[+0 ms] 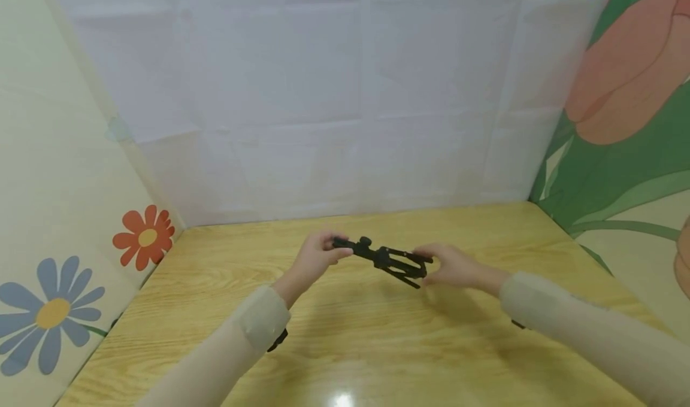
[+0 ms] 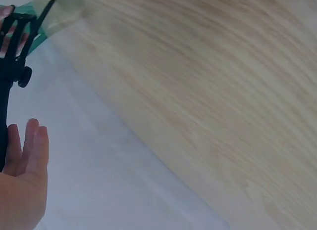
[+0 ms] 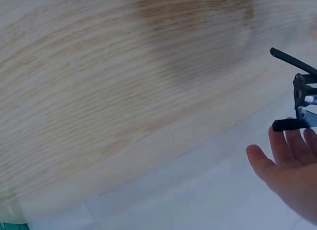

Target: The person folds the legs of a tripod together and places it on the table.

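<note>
A small black tripod point(image 1: 381, 257) is held tilted above the table, its legs partly spread toward the right. My left hand point(image 1: 320, 252) pinches its narrow top end between thumb and fingers. In the left wrist view, the fingers of this hand point(image 2: 29, 161) lie along the dark shaft point(image 2: 4, 106), beneath a round knob point(image 2: 25, 76). At the leg end, my right hand point(image 1: 453, 266) touches one leg with its fingertips. The right wrist view shows those fingers point(image 3: 285, 148) against the lower leg point(image 3: 292, 124), the thumb standing apart; the rest of the tripod runs out of frame.
Beneath both hands lies a wood-grain table point(image 1: 345, 335). A creased white sheet point(image 1: 323, 96) hangs behind its far edge. Flower-patterned panels stand at both sides, with a red flower point(image 1: 147, 237) on the left and a large pink one point(image 1: 625, 72) on the right.
</note>
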Motion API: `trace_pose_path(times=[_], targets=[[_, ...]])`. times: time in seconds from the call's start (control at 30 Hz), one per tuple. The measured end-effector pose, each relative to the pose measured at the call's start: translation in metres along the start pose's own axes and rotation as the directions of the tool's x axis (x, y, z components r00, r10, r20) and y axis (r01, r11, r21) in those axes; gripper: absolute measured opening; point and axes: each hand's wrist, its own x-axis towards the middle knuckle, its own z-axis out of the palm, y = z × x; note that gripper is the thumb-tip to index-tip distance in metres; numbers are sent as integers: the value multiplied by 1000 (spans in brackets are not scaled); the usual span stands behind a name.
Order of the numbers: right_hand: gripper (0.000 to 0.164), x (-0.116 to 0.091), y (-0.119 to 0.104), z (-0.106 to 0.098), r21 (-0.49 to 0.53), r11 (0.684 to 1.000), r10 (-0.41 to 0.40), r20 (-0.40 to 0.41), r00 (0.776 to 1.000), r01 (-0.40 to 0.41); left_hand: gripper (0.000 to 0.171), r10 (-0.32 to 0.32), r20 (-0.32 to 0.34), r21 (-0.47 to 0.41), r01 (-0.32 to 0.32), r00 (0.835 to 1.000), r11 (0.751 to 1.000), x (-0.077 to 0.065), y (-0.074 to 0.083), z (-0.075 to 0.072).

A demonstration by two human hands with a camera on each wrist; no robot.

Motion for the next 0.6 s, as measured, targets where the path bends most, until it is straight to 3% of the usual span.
trace_pose_path(times=[0.23, 0.6], targets=[[62, -1, 0, -6, -19, 999, 30, 43, 999, -29, 30, -61, 17, 55, 60, 998, 997, -2, -13, 2], [61, 0, -2, -14, -41, 999, 19, 53, 998, -17, 25, -84, 32, 102, 80, 996, 992, -7, -25, 3]])
